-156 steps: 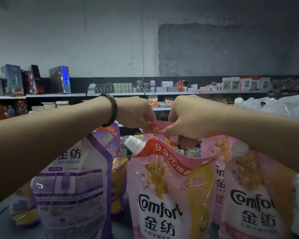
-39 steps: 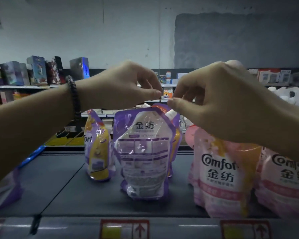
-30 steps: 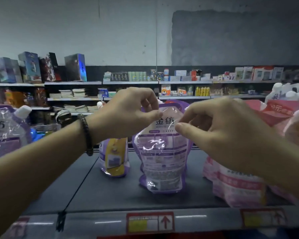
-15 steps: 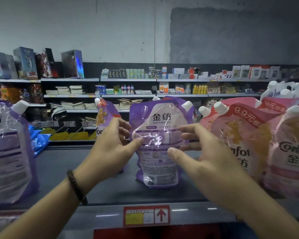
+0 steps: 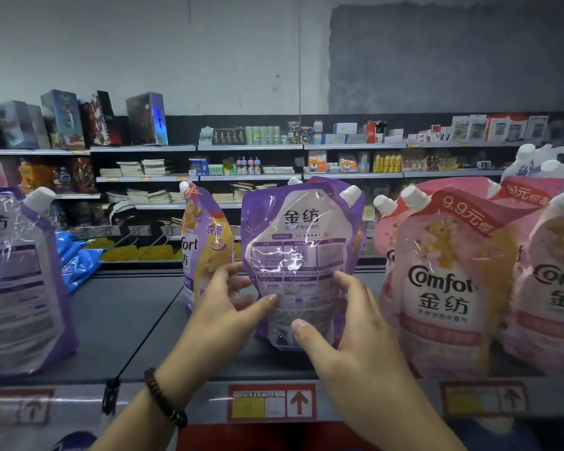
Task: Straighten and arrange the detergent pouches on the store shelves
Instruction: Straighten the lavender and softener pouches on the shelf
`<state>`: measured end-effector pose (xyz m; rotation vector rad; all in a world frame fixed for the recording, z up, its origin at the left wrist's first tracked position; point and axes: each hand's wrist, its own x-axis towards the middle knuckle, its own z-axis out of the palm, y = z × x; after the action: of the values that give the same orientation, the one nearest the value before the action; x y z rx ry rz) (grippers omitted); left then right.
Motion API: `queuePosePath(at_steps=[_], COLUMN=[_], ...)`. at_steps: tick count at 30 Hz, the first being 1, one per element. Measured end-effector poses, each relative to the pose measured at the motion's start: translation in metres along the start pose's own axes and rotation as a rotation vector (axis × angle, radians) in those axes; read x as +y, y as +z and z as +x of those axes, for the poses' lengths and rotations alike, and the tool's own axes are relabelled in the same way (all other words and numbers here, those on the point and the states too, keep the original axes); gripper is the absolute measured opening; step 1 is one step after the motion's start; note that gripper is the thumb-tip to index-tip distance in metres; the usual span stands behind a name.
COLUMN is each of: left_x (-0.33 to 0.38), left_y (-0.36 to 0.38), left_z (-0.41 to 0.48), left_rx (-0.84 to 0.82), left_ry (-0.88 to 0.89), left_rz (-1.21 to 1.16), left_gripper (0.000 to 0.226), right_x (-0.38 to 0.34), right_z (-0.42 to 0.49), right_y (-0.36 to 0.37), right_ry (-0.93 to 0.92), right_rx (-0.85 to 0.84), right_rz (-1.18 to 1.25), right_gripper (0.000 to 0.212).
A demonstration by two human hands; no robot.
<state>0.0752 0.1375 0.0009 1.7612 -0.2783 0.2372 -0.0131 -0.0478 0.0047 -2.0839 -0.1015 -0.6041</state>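
Detergent pouch (image 5: 302, 249) gripped upright at mid-shelf

Neighbours crowded the dark shelf deck (image 5: 124, 317). Just left of the detergent pouch, and a little behind it, stood a yellow-fronted purple pouch (image 5: 205, 245), its lower part covered by the left hand (image 5: 223, 307). Close on the right, the pink Comfort pouches (image 5: 443, 288) overlapped one another, the nearest just beside the right hand (image 5: 349, 333). A large purple pouch (image 5: 13, 281) stood well apart at the far left, and blue packets (image 5: 79, 258) showed beyond it. Pale white-capped pouches (image 5: 541, 161) rose at the upper right. Stocked wall shelves (image 5: 251, 148) ran across the background. A price label (image 5: 271, 402) with a red arrow sat on the front rail below the hands, and a beaded bracelet (image 5: 165, 397) circled the left wrist.

Three purple pouches were in plain view, with the cap and top edge of a fourth peeping over the held one. Four pink pouches could be made out.

The detergent pouch stood with its long axis vertical and its base down by the deck, near the front edge. Its white spout sat at the upper right corner, angled up and to the right, and the side printed with a table faced the camera. Both hands clasped its lower half: each thumb lay across the near face, and the fingers curled round the left and right edges.
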Motion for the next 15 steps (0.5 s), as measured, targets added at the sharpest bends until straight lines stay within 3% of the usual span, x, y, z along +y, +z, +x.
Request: queuePosePath(at_steps=[9,15], left_x=[-0.009,-0.011], left_y=[0.019,0.019], left_z=[-0.007,-0.011], left_rx=[-0.112,-0.159], left_ry=[-0.013,0.037], left_rz=[-0.002,-0.003], left_gripper=[0.051,0.05], right_x=[0.008,0.011], right_z=[-0.005,-0.004], right_y=[0.016,0.019], right_ry=[-0.003,-0.039], right_rx=[0.016,0.015], right_rz=[-0.003,0.006], right_gripper=[0.082,0.089])
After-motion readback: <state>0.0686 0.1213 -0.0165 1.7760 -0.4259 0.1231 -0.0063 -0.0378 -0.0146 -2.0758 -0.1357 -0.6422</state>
